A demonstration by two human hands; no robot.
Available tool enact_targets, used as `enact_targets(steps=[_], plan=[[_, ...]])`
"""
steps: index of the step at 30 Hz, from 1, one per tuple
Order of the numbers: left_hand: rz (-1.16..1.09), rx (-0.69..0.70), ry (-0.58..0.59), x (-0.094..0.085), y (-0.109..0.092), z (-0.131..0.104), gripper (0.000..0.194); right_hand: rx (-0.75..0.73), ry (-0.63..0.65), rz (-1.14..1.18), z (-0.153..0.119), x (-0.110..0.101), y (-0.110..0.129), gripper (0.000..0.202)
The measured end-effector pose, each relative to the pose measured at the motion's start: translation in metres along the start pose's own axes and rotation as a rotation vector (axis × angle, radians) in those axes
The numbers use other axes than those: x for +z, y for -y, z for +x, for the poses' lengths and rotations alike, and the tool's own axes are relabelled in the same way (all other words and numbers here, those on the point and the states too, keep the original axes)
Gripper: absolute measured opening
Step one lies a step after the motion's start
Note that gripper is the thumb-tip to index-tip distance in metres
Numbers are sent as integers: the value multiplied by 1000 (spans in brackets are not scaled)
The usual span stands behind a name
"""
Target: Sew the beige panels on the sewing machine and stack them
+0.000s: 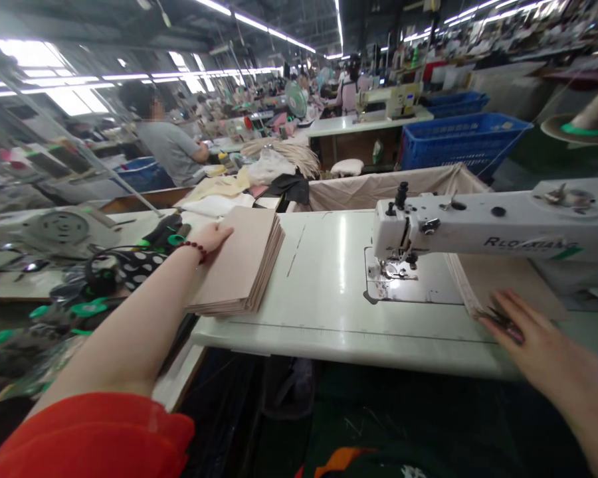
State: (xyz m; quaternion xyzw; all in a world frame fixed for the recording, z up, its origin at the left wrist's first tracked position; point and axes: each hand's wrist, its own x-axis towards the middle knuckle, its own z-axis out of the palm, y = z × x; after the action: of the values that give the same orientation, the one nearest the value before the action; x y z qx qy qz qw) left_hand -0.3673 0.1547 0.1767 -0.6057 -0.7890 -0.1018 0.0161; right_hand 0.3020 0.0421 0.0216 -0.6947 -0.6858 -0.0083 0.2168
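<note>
**Squaring two fabric stacks at the sewing machine**

Pressing flat comes first: the right hand [543, 358], nearest, lies open with fingers spread, gripping nothing, fingertips on the near corner of the right stack [503, 282] under the machine's arm. Judged from this, keep the palm low so the plies stay aligned. Farther off, the left hand [212, 238] rests open on the far left corner of the tan fabric stack [242, 262], fingers extended along its top edge. Beyond both fingertips stands the sewing machine [478, 232] on the white table [323, 292].
</note>
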Motion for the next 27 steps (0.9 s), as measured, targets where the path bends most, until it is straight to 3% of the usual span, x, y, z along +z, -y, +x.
enact_targets(steps=[3,5,10,13,15,17,20,22,24,27], plan=[[31,-12,-14,8,5,3,77,-89,106,-123,2,8,-14,62],[47,-19,-24,10,9,3,76,-109,106,-172,0,10,-17,55],[73,-67,-29,11,12,-1,74,-154,27,-240,5,5,-17,42],[83,-101,-110,10,-4,-5,71,-156,-82,-240,7,-12,-12,37],[76,-72,-188,10,-31,-14,69,-218,-161,-205,2,-31,2,35],[-1,91,-218,15,-73,-35,63,-410,-134,-62,-10,-50,27,32],[-274,613,-96,38,-157,-91,44,-654,187,183,-31,-62,84,37],[-349,915,119,68,-213,-135,40,-713,442,300,-45,-56,122,33],[-365,1121,262,107,-258,-173,49,-754,592,422,-54,-44,150,28],[-306,1170,309,161,-286,-208,66,-779,735,650,-54,-24,164,20]])
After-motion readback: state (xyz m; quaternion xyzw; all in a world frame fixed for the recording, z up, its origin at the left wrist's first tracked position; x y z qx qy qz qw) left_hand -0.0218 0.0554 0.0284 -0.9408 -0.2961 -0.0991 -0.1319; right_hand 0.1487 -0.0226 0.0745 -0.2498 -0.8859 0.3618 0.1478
